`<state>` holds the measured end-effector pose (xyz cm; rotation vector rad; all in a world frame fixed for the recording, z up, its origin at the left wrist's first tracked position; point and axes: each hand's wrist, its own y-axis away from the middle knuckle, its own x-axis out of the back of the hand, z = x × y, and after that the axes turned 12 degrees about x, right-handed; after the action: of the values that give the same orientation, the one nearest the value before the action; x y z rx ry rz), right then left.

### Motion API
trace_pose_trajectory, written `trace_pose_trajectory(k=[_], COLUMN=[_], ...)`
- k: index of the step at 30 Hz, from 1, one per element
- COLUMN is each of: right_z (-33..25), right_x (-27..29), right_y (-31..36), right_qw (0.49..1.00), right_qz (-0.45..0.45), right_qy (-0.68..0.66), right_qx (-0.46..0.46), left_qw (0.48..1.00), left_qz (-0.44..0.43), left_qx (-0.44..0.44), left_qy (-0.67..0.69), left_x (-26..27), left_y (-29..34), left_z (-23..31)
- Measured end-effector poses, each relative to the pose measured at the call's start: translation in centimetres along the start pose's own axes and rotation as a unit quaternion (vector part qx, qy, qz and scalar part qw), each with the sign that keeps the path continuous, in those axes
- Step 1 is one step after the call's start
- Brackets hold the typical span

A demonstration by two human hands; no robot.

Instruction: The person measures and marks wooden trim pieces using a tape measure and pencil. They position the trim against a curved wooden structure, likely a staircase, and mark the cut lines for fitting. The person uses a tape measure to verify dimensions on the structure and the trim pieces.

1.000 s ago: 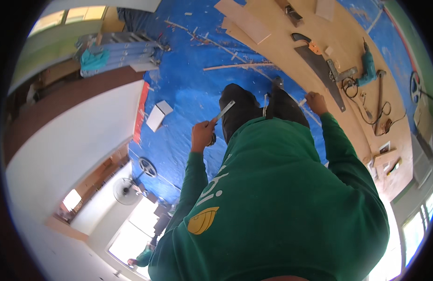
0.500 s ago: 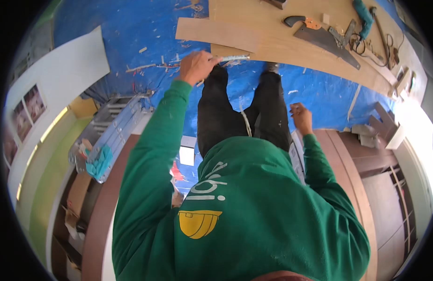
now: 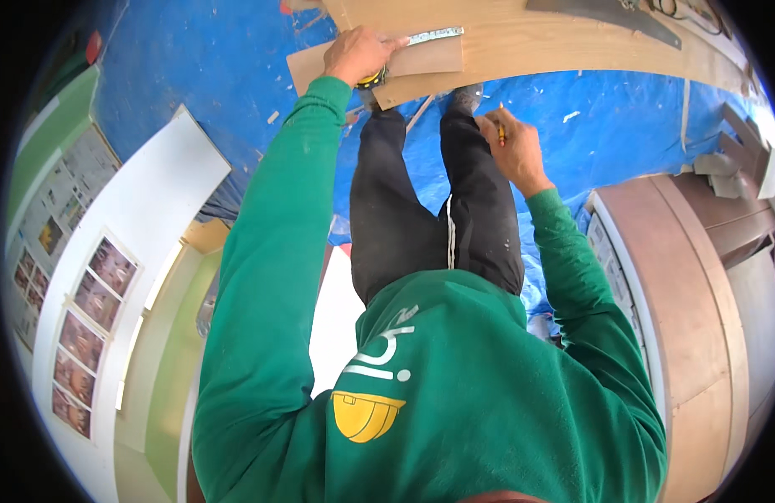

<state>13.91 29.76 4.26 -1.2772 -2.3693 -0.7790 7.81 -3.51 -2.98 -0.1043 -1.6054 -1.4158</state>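
My left hand (image 3: 356, 57) is closed around a tape measure (image 3: 371, 80), its yellow and black case showing below the palm. The pale blade (image 3: 436, 36) of the tape sticks out to the right. It lies over a thin strip of board (image 3: 429, 61), which rests on a larger wooden sheet (image 3: 555, 40). Lower and to the right, in front of my leg, my right hand (image 3: 517, 155) is closed on a slim yellow-orange pencil (image 3: 501, 132), its tip pointing away from me.
Blue sheeting (image 3: 211, 92) with scraps on it covers the floor. A handsaw (image 3: 614, 14) lies on the wooden sheet at the far edge. To the left leans a white panel with photographs (image 3: 111, 277); a brown cabinet-like surface (image 3: 681, 277) stands at right.
My left hand has moved forward, bringing the tape over the board strip. My right hand has risen inward, and the pencil in it now shows. The view has shifted, too.
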Motion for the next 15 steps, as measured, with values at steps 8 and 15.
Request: trace_pose_trajectory(k=[8,15], right_z=[0.7,0.4], right_x=[-3.9,-7.3], right_y=[-9.6,-12.0], right_qw=[0.976,0.965], right_qz=[0.216,0.243], right_qy=[0.012,0.048], right_qx=[-0.017,-0.082], left_qw=[0.998,0.994], left_qz=[-0.017,0.073], left_qx=[-0.055,-0.065], left_qy=[-0.036,-0.057], left_x=[2.8,1.6], left_y=[-0.2,-0.3], left_z=[0.9,0.8])
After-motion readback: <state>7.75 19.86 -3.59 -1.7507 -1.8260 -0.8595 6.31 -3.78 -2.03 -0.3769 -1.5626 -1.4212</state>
